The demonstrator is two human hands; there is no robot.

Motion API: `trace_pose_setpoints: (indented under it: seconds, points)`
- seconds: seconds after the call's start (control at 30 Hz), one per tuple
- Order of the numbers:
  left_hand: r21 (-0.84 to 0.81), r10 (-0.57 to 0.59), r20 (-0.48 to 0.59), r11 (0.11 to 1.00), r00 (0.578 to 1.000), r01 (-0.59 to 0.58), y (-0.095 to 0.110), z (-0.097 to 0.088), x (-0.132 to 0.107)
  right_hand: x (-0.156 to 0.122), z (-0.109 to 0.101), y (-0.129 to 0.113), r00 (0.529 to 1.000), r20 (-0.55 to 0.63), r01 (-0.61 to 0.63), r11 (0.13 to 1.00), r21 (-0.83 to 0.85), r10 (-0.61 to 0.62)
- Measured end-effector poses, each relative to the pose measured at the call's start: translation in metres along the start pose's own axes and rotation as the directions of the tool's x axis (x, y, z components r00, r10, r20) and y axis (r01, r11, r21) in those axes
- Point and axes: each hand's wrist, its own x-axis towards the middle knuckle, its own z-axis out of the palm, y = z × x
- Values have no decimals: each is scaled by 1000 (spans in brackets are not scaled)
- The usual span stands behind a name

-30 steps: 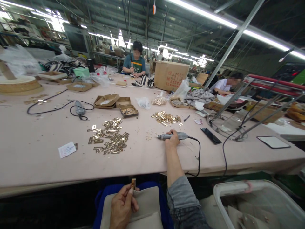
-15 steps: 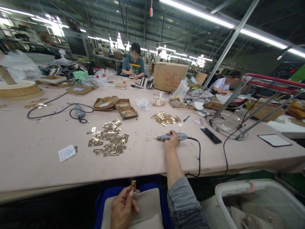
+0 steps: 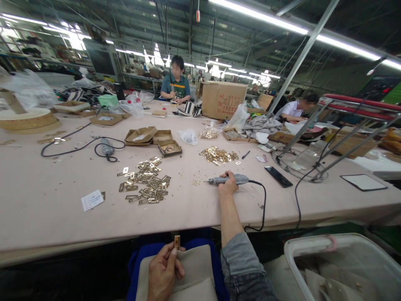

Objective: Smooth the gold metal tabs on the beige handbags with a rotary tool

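Note:
My right hand (image 3: 228, 184) is wrapped round a grey electric screwdriver (image 3: 241, 179) just above the table, its tip pointing left at a scatter of tiny screws (image 3: 196, 179). Over my lap, my left hand (image 3: 164, 269) pinches a small gold metal fitting (image 3: 177, 242) between thumb and fingers. That fitting sits at the upper edge of a beige leather-like piece (image 3: 197, 265), lying on blue cloth; whether it is joined to the piece I cannot tell. Flat gold frame plates (image 3: 147, 184) lie piled to the left of the screwdriver, and smaller gold parts (image 3: 218, 155) are heaped behind it.
A second electric screwdriver (image 3: 107, 147) lies back left with its cord. An open box of small parts (image 3: 169, 148), a phone (image 3: 278, 177) and a metal stool frame (image 3: 326, 138) are on the table. A white bin (image 3: 288, 251) stands at lower right. Two people work across the table.
The view has shifted slightly, so the table things appear a little further right. Both hands keep their grips, with no clear movement of what they hold.

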Motion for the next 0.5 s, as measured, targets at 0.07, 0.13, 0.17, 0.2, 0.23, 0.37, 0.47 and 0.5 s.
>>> trace_pose_setpoints:
  seconds: [0.07, 0.13, 0.17, 0.2, 0.23, 0.37, 0.47, 0.5]
  points:
    - [-2, -5, 6, 1000, 1000, 5, -3, -2, 1, 0, 0, -1, 1000, -2, 5, 1000, 2, -5]
    - [0, 0, 6, 1000, 1000, 0, -4, -3, 1, -1, -1, -1, 1000, -6, 8, 1000, 3, -8]
    - [3, 6, 5, 1000, 1000, -6, -5, -3, 1, -1, -1, -2, 1000, -9, 8, 1000, 3, -8]
    - [5, 11, 6, 1000, 1000, -11, -5, -4, 1, -2, -1, -2, 1000, -12, 9, 1000, 3, -9]
    - [7, 15, 6, 1000, 1000, -15, -5, -4, 1, -2, -1, -3, 1000, -16, 9, 1000, 3, -9]
    - [5, 9, 11, 1000, 1000, -9, -6, -5, 2, -3, -1, -4, 1000, -20, 11, 1000, 2, -11]
    - [-3, 9, 8, 1000, 1000, -9, -5, -4, 1, -3, -1, -4, 1000, -16, 13, 1000, -5, -13]
    - [-7, 9, 8, 1000, 1000, -9, -4, -4, 1, -3, -1, -3, 1000, -15, 13, 1000, -8, -13]
